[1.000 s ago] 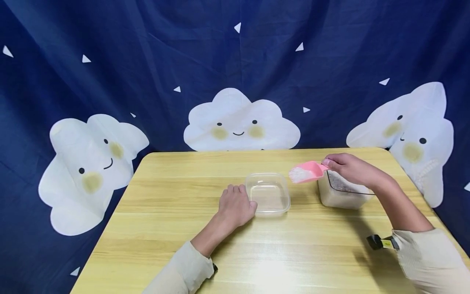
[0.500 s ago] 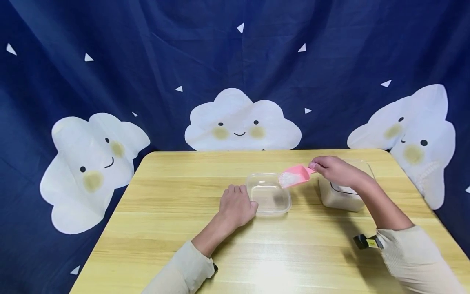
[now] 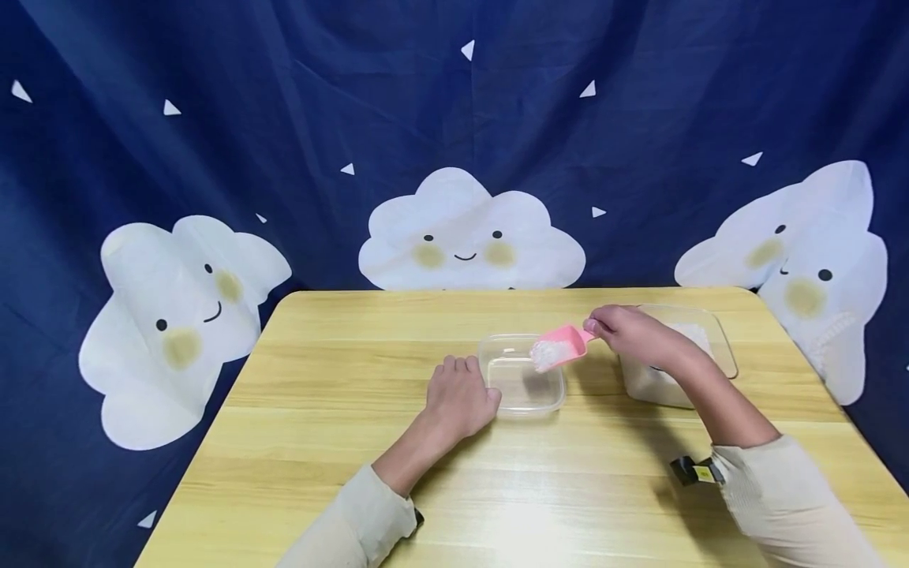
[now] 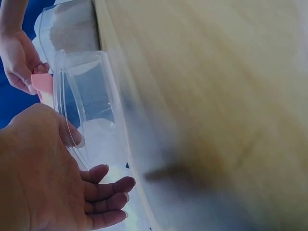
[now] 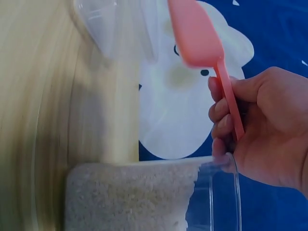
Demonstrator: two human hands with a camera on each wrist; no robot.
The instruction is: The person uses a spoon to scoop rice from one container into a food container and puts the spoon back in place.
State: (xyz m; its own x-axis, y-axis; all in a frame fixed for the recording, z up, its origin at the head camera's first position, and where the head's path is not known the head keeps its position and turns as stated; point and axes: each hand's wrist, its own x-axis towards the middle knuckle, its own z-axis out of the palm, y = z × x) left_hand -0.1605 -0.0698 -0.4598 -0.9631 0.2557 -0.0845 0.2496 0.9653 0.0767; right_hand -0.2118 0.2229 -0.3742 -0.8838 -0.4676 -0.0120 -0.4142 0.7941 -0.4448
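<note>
A load of white, rice-like grains [image 3: 549, 353] sits in the pink scoop [image 3: 575, 341] above the right part of the small clear container [image 3: 510, 388], as my right hand [image 3: 634, 331] pinches the scoop's handle [image 5: 229, 96] between thumb and curled fingers. My left hand [image 3: 460, 396] is at the container's left side, its fingers loosely extended rather than wrapped around it, the thumb by the rim; how firmly it steadies the plastic I cannot tell. To the right, partly hidden by my right forearm [image 3: 717, 398], a larger clear tub [image 3: 642, 385] holds more of the same grains, and both vessels stand upright on the wooden table [image 3: 334, 402]. By my judgement the scooping and the carry across are done for this load, while the tipping is not: the grains lie in the scoop and none show on the small container's floor. That leaves emptying the scoop, and the work looks to be at an early stage; whether further loads are wanted, I cannot tell.
</note>
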